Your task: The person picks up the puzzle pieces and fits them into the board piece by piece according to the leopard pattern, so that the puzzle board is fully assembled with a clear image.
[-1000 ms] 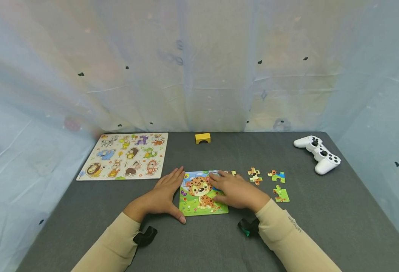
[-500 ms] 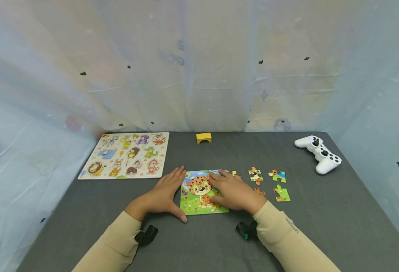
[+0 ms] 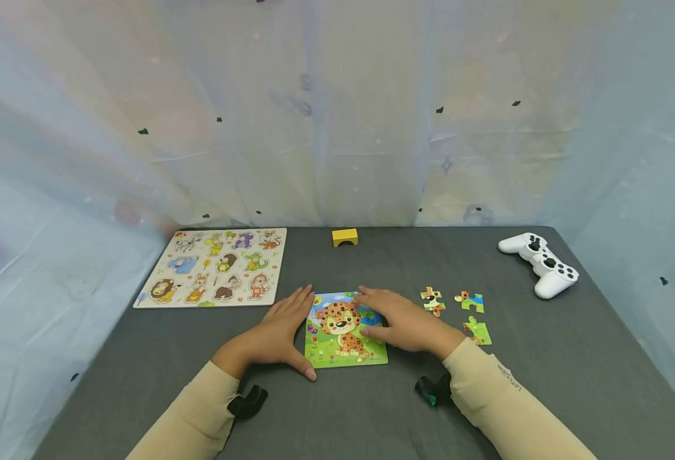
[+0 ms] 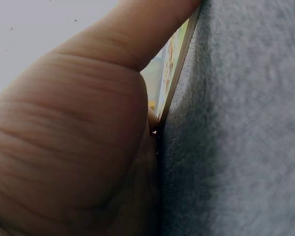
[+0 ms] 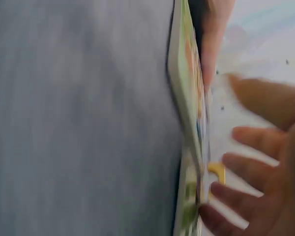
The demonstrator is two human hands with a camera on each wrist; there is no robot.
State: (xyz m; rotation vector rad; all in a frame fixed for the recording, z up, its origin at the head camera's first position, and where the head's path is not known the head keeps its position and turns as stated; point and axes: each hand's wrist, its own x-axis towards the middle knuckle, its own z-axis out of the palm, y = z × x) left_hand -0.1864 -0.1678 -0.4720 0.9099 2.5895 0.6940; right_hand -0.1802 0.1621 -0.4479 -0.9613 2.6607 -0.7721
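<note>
A square leopard jigsaw puzzle (image 3: 337, 342) lies on the grey table between the two hands, its picture facing up. My left hand (image 3: 277, 335) rests flat at its left edge, fingers straight and thumb spread toward the near corner. In the left wrist view that thumb (image 4: 132, 29) crosses in front of the board's side. My right hand (image 3: 409, 319) is over the puzzle's right part, hiding some of it. The right wrist view shows its fingers (image 5: 258, 169) spread and loosely extended, a gap between thumb and the puzzle's face (image 5: 196, 73). Neither hand grips anything.
Loose jigsaw pieces lie right of the right hand: a black-and-orange one (image 3: 432, 300), a blue-and-green one (image 3: 470, 301) and a green one (image 3: 477, 331). A wooden animal board (image 3: 211, 268) lies back left, a yellow arch block (image 3: 345, 237) at the back, a white game controller (image 3: 539, 263) back right.
My right hand has shifted slightly right across the puzzle, uncovering more of its blue upper right part and hiding an orange piece beside it. The left hand stays in place.
</note>
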